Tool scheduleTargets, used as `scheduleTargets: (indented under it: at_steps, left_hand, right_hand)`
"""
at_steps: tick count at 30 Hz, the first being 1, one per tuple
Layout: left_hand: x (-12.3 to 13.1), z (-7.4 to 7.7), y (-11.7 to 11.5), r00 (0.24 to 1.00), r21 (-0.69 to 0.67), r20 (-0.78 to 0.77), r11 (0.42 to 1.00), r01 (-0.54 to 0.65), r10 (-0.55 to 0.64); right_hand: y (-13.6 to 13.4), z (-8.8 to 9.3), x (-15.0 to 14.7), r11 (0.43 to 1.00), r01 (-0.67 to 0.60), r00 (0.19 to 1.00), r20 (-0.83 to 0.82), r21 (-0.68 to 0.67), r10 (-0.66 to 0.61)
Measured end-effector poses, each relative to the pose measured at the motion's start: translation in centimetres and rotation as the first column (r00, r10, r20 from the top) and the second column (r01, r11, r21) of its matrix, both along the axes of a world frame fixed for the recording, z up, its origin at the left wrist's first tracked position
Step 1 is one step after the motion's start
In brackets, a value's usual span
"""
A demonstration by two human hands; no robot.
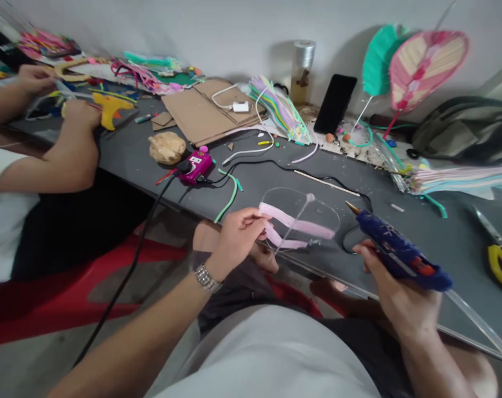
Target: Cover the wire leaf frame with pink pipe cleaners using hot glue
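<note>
My left hand (244,232), with a metal-band watch at the wrist, is closed in a pinch on the end of a fuzzy pink strip (298,223), which looks like joined pipe cleaners. The strip lies across a thin leaf-shaped wire frame (292,218) with a straight middle wire, held over the table's front edge. A second pink length slants below the first. My right hand (408,298) grips a blue glue gun (400,249), its brass nozzle pointing up and left, just right of the frame. A clear glue stick (478,320) sticks out of its back end.
Yellow-handled scissors (501,257) lie at the right. A purple power socket (196,166) with black cords, cardboard (205,116), pipe-cleaner bundles (281,108) and a leaning phone (336,104) stand behind. At left, a co-worker's hands (79,113) are near a yellow glue gun (110,110).
</note>
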State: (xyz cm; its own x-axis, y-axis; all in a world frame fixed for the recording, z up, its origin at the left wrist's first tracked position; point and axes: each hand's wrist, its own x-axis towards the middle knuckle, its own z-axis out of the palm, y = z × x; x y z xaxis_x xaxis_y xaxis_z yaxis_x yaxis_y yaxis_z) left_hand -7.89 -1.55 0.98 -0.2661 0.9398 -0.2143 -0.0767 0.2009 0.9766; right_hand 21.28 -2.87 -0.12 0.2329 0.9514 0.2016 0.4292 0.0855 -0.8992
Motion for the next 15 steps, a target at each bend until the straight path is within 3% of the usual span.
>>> scheduleTargets:
  at_steps: [3,7,11,15]
  left_hand:
    - [1.1,0.5,2.6,0.991,-0.017,0.025,0.991,0.133,-0.133]
    - [3.5,-0.4,5.5,0.952,-0.031,0.153,0.961,0.274,-0.266]
    - [5.2,-1.2,8.0,0.898,-0.094,0.226,0.909,0.406,-0.377]
    - [6.0,-1.2,9.3,0.865,-0.153,0.263,0.867,0.474,-0.426]
  right_hand:
    - [1.8,0.9,-2.2,0.999,0.046,0.998,-0.035,0.010,-0.046]
    - [2.8,1.7,-2.1,0.996,0.078,0.994,-0.078,0.032,-0.075]
    - [6.0,0.8,-1.7,0.996,0.084,0.989,-0.126,0.035,-0.079]
    - [9.6,-0.5,-1.8,0.996,-0.067,0.987,-0.152,-0.058,0.058]
